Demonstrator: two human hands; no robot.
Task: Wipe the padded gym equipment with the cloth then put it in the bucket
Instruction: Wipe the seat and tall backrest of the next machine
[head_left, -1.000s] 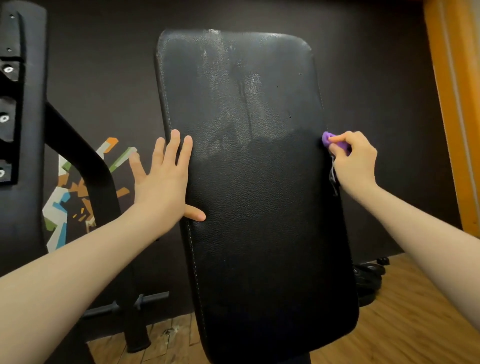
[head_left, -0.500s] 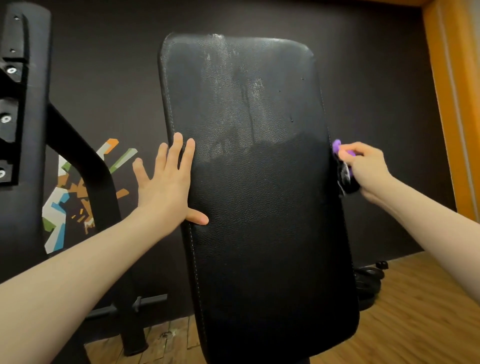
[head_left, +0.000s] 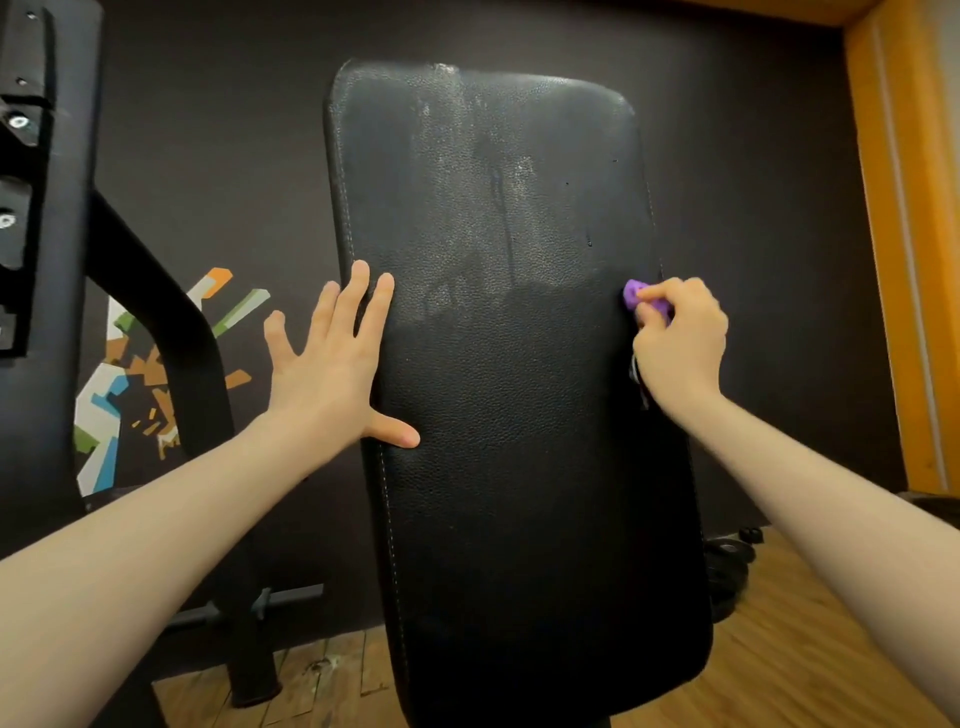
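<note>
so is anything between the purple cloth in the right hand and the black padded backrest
Nothing visible. The right hand pinches the purple cloth right at the right edge of the black padded backrest. The left hand lies flat on the opposite edge, clear of it. No bucket is in view.

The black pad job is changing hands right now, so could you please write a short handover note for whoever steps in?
Left hand: open, fingers straight, flat against the left edge of the black pad, thumb on its face.
Right hand: pinches the purple cloth at the pad's right edge, mid-height.
Done: cannot say for sure; pale streaks show on the pad's upper half, while the lower half looks uniformly dark.
Left: finish wiping, judging by the streaks near the top, then drop the cloth in the bucket, which is not in view.
</note>
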